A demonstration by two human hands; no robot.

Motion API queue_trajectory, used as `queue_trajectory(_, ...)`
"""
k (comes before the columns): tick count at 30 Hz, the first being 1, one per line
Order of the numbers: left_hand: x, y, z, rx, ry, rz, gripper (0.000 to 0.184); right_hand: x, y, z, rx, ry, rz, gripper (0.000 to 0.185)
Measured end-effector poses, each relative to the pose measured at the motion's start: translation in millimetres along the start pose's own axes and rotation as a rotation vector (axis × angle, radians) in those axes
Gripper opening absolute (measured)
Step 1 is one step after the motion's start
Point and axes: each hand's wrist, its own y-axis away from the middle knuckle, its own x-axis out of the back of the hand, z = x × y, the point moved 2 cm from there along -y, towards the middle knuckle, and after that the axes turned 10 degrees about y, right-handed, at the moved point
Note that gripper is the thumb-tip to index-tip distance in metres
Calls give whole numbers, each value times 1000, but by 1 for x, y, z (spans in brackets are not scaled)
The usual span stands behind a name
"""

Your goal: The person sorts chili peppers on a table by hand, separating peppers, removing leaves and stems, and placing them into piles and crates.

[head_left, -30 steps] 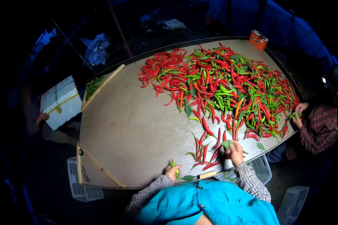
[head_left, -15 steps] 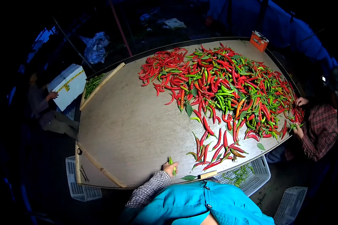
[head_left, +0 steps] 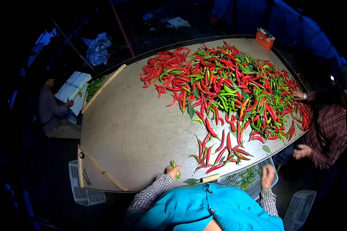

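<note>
My left hand [head_left: 173,172] is closed around green chili peppers [head_left: 175,165] at the near edge of the wide table [head_left: 123,127]. Over the white plastic crate [head_left: 272,181] below the table edge is my right hand [head_left: 267,177], its fingers partly curled and blurred; I cannot make out anything in it. Green chilies [head_left: 247,178] lie inside that crate. Between my hands, several loose red chilies [head_left: 219,163] are spread on the tabletop. A large heap of red and green chilies [head_left: 235,84] with leaves covers the table's far right.
At the right, a co-worker in a plaid shirt [head_left: 329,131] reaches to the heap. Another person [head_left: 52,107] holds a white box [head_left: 74,89] at the left. Wooden strips [head_left: 104,169] border the left corners. An orange box [head_left: 265,39] stands at the back. More crates [head_left: 86,194] sit below.
My right hand has come into view over the crate. My left hand stays nearly still. The co-worker's near hand has drawn back from the heap; the person at left has lowered and tilted the white box.
</note>
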Motion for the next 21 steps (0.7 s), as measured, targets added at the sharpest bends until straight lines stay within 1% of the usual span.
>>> queue_trajectory(1, -1, -1, -3, 0, -11, -4, 15, -11, -15, -24, 64, -12, -69, 6)
queue_trajectory(2, -3, 5, -1, 13, -25, -11, 15, -33, -21, -22, 153, -32, -111, 9)
queue_trajectory(3, -5, 15, 2, 102, 1, -18, 14, -42, -30, -39, 188, -27, -203, 18)
queue_trajectory(4, -5, 23, -3, 200, 16, -28, 13, -52, -37, -47, 330, 46, -246, 28)
queue_trajectory(5, 0, 15, -13, 245, 60, -37, 21, -59, -41, -52, 342, 73, -282, 33)
queue_trajectory(6, -7, 35, -6, 273, 54, -49, 22, -68, -48, -48, 299, 39, -361, 35)
queue_trajectory(7, -8, 34, -10, 297, 36, -94, 21, -71, -55, -48, 281, 1, -354, 35)
queue_trajectory(8, -6, 36, -13, 317, 24, -131, 19, -73, -61, -44, 291, 48, -330, 36)
queue_trajectory(9, -5, 38, -15, 337, 6, -133, 19, -75, -67, -42, 209, 80, -387, 36)
queue_trajectory(11, -7, 44, -11, 346, 28, -201, 15, -82, -73, -40, 168, 204, -461, 47)
queue_trajectory(12, -8, 46, -9, 351, 22, -203, 15, -87, -74, -38, 161, 260, -510, 51)
queue_trajectory(13, -9, 48, -7, 356, 29, -200, 14, -87, -76, -46, 145, 348, -615, 66)
queue_trajectory(14, -9, 47, -7, 359, 39, -200, 13, -89, -74, -55, 135, 458, -668, 82)
queue_trajectory(17, -7, 44, -9, 350, 51, -202, 12, -90, -77, -78, 41, 497, -794, 97)
queue_trajectory(18, -7, 44, -8, 356, 59, -208, 12, -98, -75, -79, 82, 470, -806, 95)
queue_trajectory(21, -15, 53, -4, 336, 30, -225, 11, -121, -59, -98, 104, 346, -839, 87)
